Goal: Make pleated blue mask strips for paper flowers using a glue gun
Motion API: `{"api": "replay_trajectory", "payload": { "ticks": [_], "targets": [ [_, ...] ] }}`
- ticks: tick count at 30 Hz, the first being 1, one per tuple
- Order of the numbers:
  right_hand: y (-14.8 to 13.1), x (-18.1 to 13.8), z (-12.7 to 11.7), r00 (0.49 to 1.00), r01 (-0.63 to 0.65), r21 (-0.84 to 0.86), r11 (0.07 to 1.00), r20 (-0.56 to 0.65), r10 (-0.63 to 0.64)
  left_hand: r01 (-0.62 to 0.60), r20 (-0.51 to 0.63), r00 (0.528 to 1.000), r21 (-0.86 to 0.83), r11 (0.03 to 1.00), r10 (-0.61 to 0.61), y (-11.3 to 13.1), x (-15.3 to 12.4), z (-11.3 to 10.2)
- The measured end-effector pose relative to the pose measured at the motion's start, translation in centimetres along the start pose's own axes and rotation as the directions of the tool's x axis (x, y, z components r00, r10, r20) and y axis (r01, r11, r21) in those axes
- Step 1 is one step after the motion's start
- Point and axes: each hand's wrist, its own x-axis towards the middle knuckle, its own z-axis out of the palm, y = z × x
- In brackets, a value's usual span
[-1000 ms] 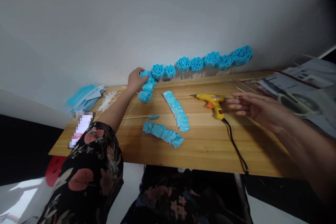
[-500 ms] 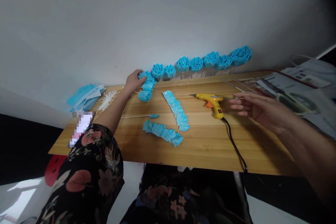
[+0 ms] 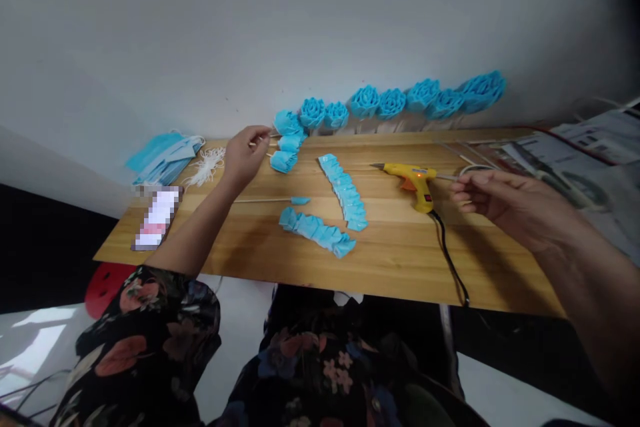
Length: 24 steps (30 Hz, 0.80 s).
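My left hand (image 3: 244,155) is at the back left of the wooden table (image 3: 400,260), with thumb and fingers pinched on a thin wooden stick (image 3: 265,140). The stick points at a blue rolled flower (image 3: 287,123) above a folded blue strip (image 3: 286,153). My right hand (image 3: 500,199) hovers just right of the yellow glue gun (image 3: 417,180). Its fingers are curled in by the end of the glue stick (image 3: 445,177) that pokes from the gun's back. What they hold, if anything, is hidden.
A row of blue fabric roses (image 3: 400,101) lines the wall. Two pleated blue strips (image 3: 345,190) (image 3: 317,230) and a stick with a blue tip (image 3: 280,200) lie mid-table. Face masks (image 3: 163,157), white ear loops (image 3: 207,165) and a phone (image 3: 156,219) sit left; papers (image 3: 565,153) right. The gun's black cord (image 3: 450,260) runs off the front edge.
My left hand came off the blue flower, drew back left and pinched the thin stick. My right hand's stretched fingers curled in beside the glue gun. The camera tilted slightly.
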Motion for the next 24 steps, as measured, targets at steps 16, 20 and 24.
{"api": "replay_trajectory", "payload": {
  "ticks": [16, 20, 24],
  "targets": [
    [-1.1, -1.5, 3.4, 0.992, 0.120, -0.167, 0.979, 0.060, -0.112, -0.044, 0.315, 0.947, -0.075, 0.996, 0.065, -1.7, -5.9, -0.5],
    [-0.3, -1.1, 3.2, 0.995, 0.095, -0.192, 0.977, 0.052, -0.086, -0.023, 0.349, 0.935, -0.097, 0.995, 0.055, -2.2, -6.0, -0.2],
    [0.4, -0.5, 2.3, 0.990, 0.137, -0.244, 0.960, 0.041, -0.131, -0.006, 0.380, 0.924, -0.098, 0.995, 0.043, -2.8, -6.1, -0.2]
  ]
}}
